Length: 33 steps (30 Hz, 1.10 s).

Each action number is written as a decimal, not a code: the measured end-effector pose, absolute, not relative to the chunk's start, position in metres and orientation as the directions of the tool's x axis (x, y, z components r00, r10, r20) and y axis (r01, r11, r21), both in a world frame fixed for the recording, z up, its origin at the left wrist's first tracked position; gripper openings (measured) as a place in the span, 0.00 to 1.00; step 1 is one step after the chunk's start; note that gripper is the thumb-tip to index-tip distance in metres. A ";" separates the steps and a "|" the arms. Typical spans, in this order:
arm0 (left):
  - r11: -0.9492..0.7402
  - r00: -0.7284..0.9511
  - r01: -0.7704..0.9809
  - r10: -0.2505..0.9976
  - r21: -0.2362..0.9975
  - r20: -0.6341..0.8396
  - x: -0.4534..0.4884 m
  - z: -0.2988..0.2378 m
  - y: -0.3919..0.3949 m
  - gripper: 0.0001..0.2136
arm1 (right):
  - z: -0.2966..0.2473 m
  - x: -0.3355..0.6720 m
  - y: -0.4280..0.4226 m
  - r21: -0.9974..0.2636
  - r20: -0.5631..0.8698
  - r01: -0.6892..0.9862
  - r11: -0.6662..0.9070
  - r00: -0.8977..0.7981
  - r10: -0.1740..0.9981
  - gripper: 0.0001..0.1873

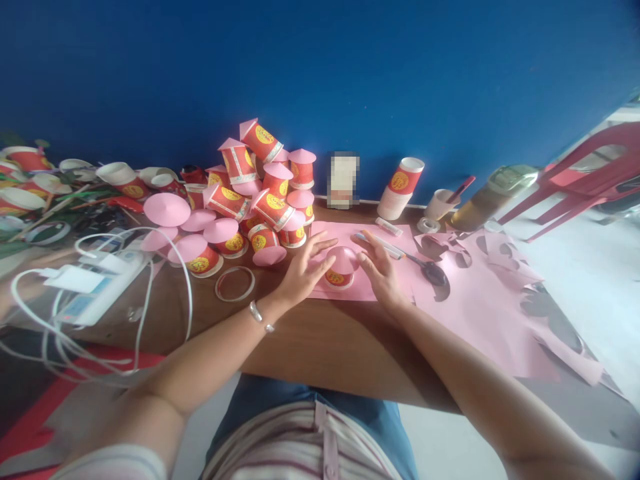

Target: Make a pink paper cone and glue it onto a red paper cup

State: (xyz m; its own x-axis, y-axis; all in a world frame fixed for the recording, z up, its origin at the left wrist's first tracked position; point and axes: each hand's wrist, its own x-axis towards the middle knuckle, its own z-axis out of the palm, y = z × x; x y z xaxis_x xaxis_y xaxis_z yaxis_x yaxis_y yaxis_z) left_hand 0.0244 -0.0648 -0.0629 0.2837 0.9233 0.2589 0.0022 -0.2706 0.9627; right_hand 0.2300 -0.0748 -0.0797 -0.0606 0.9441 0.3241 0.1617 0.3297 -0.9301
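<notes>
A red paper cup [339, 279] with a yellow emblem stands upright on pink paper, with a pink paper cone [343, 259] on top like a roof. My left hand [309, 268] is at the cone's left side, fingers stretched and spread, its thumb at the cone's edge. On the right side, my right hand [379, 268] has its fingers apart too, its thumb close to the rim. Whether the thumbs press on the cone or only rest beside it, I cannot tell. Behind my right hand lie a slim pen-like stick and scissors [434, 272] with dark handles.
Several cone-topped red cups [270, 207] are heaped at the left. A tape roll [235, 284] lies before them. White cables loop around a power strip [107, 287]. Stacked cups [401, 189], a bottle [493, 197] and cut pink paper [490, 313] are at the right. A blue wall rises behind.
</notes>
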 end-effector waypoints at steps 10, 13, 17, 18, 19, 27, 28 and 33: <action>0.049 0.286 -0.224 0.958 0.973 0.018 0.030 -0.076 -0.058 0.25 | -0.087 0.224 -0.071 -0.986 0.162 0.031 0.165 -0.092 0.982 0.39; 0.076 0.301 -0.248 0.954 0.966 0.002 0.029 -0.080 -0.055 0.24 | -0.086 0.224 -0.071 -0.988 0.149 0.014 0.151 -0.095 0.984 0.40; 0.105 0.300 -0.268 0.954 0.958 -0.021 0.029 -0.080 -0.054 0.24 | -0.086 0.226 -0.071 -0.988 0.154 0.000 0.155 -0.094 0.984 0.38; 0.105 0.295 -0.274 0.955 0.956 -0.021 0.029 -0.079 -0.054 0.23 | -0.086 0.227 -0.071 -0.985 0.174 0.002 0.175 -0.090 0.981 0.36; 0.094 0.285 -0.281 0.959 0.955 -0.011 0.029 -0.079 -0.054 0.23 | -0.086 0.228 -0.071 -0.978 0.206 0.015 0.208 -0.083 0.975 0.34; -0.320 0.246 -0.029 0.916 0.947 0.317 0.022 -0.075 -0.057 0.26 | -0.079 0.233 -0.076 -0.842 0.479 0.232 0.486 -0.090 0.873 0.33; -0.387 0.269 0.039 0.892 0.921 0.363 0.021 -0.075 -0.058 0.27 | -0.079 0.233 -0.077 -0.825 0.490 0.263 0.500 -0.105 0.865 0.34; -0.594 0.337 0.298 0.798 0.747 0.500 0.019 -0.075 -0.061 0.25 | -0.078 0.230 -0.080 -0.732 0.532 0.417 0.539 -0.143 0.834 0.34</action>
State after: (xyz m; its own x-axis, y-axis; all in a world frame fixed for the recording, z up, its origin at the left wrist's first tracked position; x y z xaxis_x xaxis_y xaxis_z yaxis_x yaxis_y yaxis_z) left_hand 0.0192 -0.0611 -0.0749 0.3369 0.7979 0.5000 0.2983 -0.5941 0.7471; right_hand 0.2303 -0.0797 -0.0784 -0.1434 0.8342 0.5325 0.4168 0.5389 -0.7320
